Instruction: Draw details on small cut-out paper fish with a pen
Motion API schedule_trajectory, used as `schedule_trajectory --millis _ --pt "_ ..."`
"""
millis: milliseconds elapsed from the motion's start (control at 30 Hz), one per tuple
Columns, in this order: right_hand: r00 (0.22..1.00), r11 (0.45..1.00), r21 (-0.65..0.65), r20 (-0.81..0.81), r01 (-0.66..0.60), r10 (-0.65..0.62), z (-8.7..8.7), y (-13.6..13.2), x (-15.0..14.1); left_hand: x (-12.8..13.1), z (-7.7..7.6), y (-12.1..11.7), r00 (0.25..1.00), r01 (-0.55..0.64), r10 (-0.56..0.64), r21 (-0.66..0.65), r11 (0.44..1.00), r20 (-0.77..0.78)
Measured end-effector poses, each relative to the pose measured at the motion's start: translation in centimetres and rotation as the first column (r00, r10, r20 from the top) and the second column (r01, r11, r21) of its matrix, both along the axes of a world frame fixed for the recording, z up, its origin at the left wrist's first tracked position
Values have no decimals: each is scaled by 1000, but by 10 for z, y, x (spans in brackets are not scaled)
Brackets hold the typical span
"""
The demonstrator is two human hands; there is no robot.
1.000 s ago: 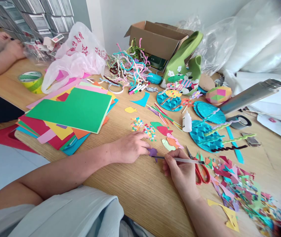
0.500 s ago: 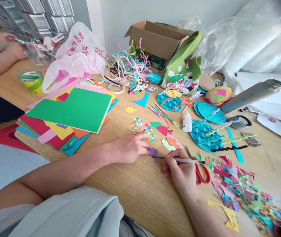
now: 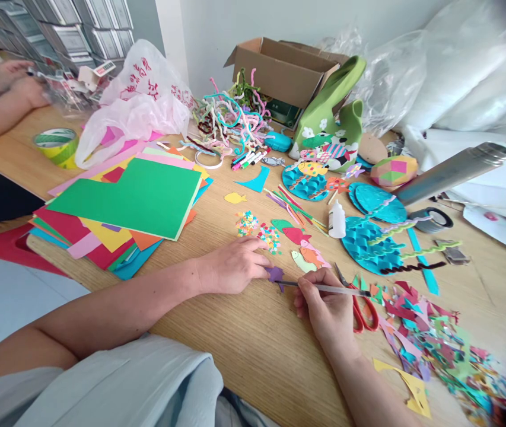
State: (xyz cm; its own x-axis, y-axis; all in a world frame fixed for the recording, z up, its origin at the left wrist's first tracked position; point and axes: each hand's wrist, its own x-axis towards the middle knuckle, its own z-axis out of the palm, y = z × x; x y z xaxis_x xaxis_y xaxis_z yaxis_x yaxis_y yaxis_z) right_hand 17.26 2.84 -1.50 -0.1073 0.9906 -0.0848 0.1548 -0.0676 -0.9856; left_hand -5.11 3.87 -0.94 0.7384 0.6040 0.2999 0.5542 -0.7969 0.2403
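My right hand [image 3: 324, 302] grips a thin pen [image 3: 330, 288], its tip touching a small purple paper cut-out [image 3: 275, 275] on the table. My left hand [image 3: 239, 264] lies palm down with fingers stretched out, the fingertips at the left edge of that cut-out. Beyond the hands lie paper fish in red [image 3: 298, 235], orange [image 3: 311, 255] and pale green [image 3: 302, 261]. Small round confetti dots [image 3: 270, 238] sit just past my left fingers. Scissors with red handles [image 3: 363, 313] rest beside my right hand, partly behind it.
Coloured paper sheets [image 3: 146, 196] are stacked at left. Paper scraps [image 3: 439, 332] cover the right side. A white glue bottle [image 3: 337, 219], blue woven discs [image 3: 371, 246] and a steel flask [image 3: 452, 173] stand further back. Another person's hands [image 3: 28, 89] are at far left.
The pen and my right hand have shifted very slightly; the pen tip stays on the purple cut-out. My left hand keeps its place. The other person's hands have moved a little.
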Motion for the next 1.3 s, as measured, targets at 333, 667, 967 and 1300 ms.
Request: schedule_trajectory --millis 333,667,967,1300 --pt "1000 1000 1 4 -18 18 2 0 -2 0 -1 0 1000 1 -1 5 1000 0" --pt "1000 1000 -10 14 -1 1 3 -1 -2 0 -1 1 1000 3 -3 24 1000 12" --pt "1000 999 -44 26 6 -5 3 0 -2 0 -1 1 1000 3 -3 27 1000 10" --pt "1000 1000 -2 18 -16 16 3 0 -1 0 0 0 1000 2 -2 7 1000 11"
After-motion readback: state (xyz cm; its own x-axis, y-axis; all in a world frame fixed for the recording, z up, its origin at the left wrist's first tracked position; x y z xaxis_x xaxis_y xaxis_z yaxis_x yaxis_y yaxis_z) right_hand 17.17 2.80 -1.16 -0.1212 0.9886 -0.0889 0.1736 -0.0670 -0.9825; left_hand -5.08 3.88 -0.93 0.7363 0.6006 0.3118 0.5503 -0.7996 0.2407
